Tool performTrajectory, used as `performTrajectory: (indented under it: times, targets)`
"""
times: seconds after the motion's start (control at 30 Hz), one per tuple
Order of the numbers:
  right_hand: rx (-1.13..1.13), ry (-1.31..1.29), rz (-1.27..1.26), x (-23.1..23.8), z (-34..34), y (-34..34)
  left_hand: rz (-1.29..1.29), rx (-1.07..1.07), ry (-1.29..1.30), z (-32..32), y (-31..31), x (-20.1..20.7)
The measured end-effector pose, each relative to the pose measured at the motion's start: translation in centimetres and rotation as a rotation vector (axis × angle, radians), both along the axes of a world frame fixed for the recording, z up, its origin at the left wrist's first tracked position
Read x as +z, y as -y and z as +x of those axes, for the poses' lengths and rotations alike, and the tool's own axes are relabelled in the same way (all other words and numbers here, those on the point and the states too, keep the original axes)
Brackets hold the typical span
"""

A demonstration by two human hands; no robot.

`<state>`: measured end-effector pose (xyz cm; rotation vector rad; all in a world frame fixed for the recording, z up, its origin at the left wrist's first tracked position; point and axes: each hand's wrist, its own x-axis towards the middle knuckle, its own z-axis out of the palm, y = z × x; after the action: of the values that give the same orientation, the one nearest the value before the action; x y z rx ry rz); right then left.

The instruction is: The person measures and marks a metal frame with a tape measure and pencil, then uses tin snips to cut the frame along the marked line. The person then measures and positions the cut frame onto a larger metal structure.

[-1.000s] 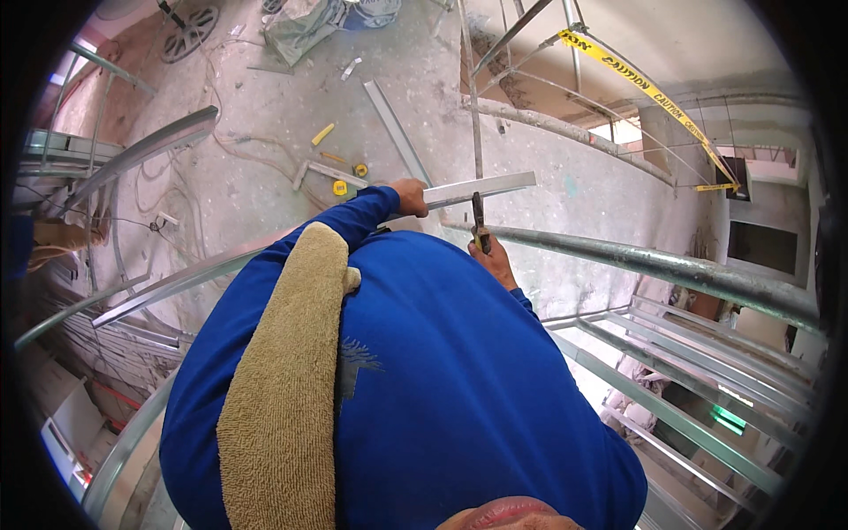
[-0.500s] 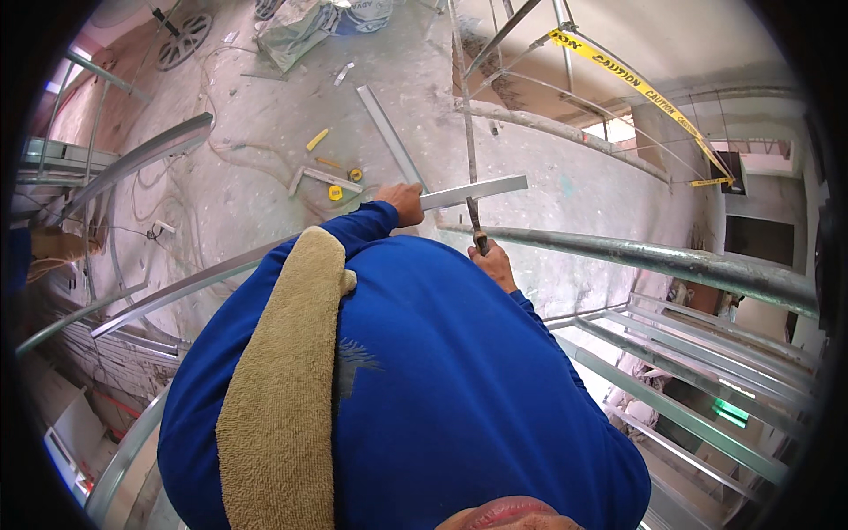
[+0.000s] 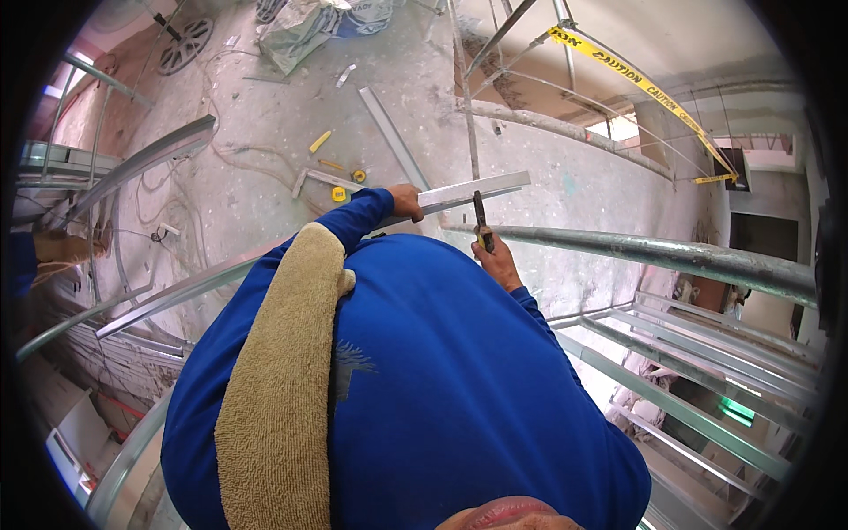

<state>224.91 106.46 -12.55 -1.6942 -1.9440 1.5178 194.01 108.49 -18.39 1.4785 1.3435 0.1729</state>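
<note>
My left hand [image 3: 406,202] grips a light-grey metal channel [image 3: 481,189], its fingers closed around it. The channel's short end points right, and a second edge shows beneath its flat face. Whether it continues behind my left sleeve into the long metal strip [image 3: 190,287] cannot be seen. Just below the free end, my right hand [image 3: 499,262] is closed on a narrow, dark-headed hand tool with yellow on its handle [image 3: 483,231], perhaps snips. The tool's head points away from me, close to the channel; whether they touch is unclear.
On the floor lie another metal channel [image 3: 393,132], a yellow tape measure [image 3: 338,193], a yellow-handled tool [image 3: 320,141] and an angled metal piece [image 3: 305,179]. A thick pipe [image 3: 654,252] crosses at right, above metal rails [image 3: 680,411]. Yellow tape [image 3: 649,84] hangs beyond. Another person's hand [image 3: 66,247] is far left.
The channel has tilted, so its lower edge now shows. My right hand has shifted slightly, and the tool's head now stands visible in front of the channel's edge.
</note>
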Motion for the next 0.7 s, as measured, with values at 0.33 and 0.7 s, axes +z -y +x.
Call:
performTrajectory:
  times: [0.33, 0.7]
  targets:
    - [-0.022, 0.065, -0.014, 0.6, -0.1, 0.6, 0.008, -0.015, -0.049, 0.3, 0.1, -0.3]
    - [-0.015, 0.268, 0.018, 2.7, -1.0, 1.3, 0.195, 0.059, -0.197, 1.5, 1.6, -0.3]
